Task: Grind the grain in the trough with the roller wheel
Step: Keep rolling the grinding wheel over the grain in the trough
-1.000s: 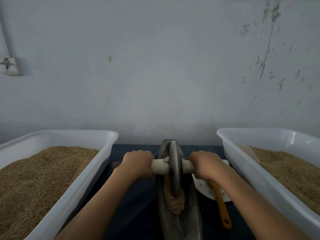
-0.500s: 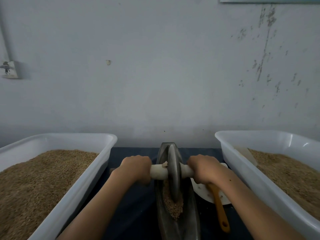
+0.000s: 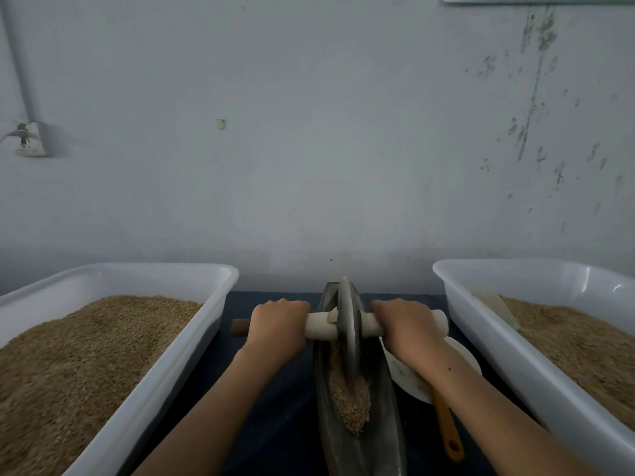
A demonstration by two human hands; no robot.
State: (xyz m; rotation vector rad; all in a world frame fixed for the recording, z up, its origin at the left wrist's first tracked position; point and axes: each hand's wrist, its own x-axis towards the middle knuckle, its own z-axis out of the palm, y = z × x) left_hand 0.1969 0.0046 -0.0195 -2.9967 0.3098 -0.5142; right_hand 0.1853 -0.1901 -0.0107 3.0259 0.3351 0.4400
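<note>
Both fists are wrapped round the pale axle [image 3: 321,325], the left hand [image 3: 279,322] and right hand [image 3: 405,323] either side of the roller wheel [image 3: 347,329], which stands upright towards the far end of the narrow metal trough [image 3: 388,417]. The grain [image 3: 348,395] lies heaped just behind it; I'd press evenly on both ends so the disc stays in the groove. The trough's near end is cut off below, and an arm covers most of the white plate [image 3: 462,353] and the yellow handle [image 3: 446,427] on it
</note>
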